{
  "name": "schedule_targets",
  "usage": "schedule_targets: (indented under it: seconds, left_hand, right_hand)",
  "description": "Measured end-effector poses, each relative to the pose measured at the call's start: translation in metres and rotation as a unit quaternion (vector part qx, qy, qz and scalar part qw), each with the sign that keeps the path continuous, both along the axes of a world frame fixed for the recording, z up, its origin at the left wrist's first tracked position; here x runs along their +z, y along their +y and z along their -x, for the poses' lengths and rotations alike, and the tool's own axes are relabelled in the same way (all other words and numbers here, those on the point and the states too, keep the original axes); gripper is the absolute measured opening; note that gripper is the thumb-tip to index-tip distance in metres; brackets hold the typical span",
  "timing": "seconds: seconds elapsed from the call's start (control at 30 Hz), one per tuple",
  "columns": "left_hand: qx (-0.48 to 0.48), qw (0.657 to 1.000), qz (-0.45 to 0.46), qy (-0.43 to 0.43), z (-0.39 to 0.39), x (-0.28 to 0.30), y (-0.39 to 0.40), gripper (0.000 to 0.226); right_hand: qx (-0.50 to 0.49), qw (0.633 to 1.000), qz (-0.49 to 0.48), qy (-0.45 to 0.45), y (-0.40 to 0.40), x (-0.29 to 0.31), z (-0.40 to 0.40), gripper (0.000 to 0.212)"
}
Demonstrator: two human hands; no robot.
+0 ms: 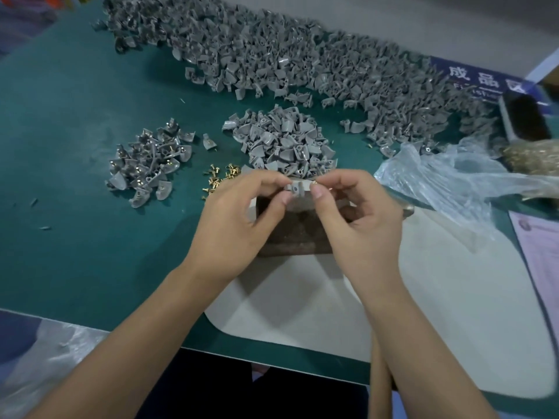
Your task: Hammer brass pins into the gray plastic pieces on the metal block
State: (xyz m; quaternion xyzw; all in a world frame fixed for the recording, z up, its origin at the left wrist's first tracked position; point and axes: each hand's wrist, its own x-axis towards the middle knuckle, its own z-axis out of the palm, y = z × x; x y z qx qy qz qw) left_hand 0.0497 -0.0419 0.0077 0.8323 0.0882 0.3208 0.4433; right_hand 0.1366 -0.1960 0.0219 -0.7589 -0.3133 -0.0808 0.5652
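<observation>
Leftmost on the table point(75, 131) lies a small heap of pinned pieces point(148, 164), then loose brass pins point(220, 176). Over the metal block point(290, 231) the left hand point(236, 213) pinches a gray plastic piece point(295, 189) by its edges, fingers curled; it looks light, stiff and smooth, best held at its sides. Just right, the right hand point(360, 207) nips a tiny brass pin point(314, 183) at its fingertips, easily dropped.
</observation>
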Motion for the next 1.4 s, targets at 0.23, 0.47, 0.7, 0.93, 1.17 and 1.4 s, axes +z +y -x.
schedule_targets:
  seconds: [0.23,0.47,0.7,0.93,1.17,1.4]
  left_hand:
    - [0.015,0.999,0.032,0.004,0.0018,0.0018,-0.0009,0.015]
    - [0.000,1.000,0.024,-0.010,0.0035,0.0016,-0.0029,0.021]
    - [0.002,0.999,-0.020,-0.028,0.0047,0.0005,-0.0012,0.020]
    - [-0.001,0.999,-0.009,-0.036,0.0054,0.0021,-0.0018,0.016]
    - [-0.002,0.999,-0.023,-0.030,0.0077,0.0002,0.0015,0.012]
    - [0.001,1.000,-0.013,-0.023,0.0064,-0.0024,0.0020,0.011]
  right_hand:
    - [0.027,0.999,0.018,-0.017,0.0040,0.0017,-0.0023,0.010]
    - [0.037,0.997,0.053,-0.035,0.0033,0.0017,0.0004,0.010]
    - [0.034,0.993,0.089,-0.067,0.0021,0.0047,0.0041,0.009]
    - [0.043,0.992,0.096,-0.063,0.0025,0.0059,0.0041,0.009]
    - [0.044,0.992,0.111,-0.051,0.0025,0.0061,0.0029,0.006]
    - [0.027,0.988,0.136,-0.071,0.0033,0.0058,0.0051,0.004]
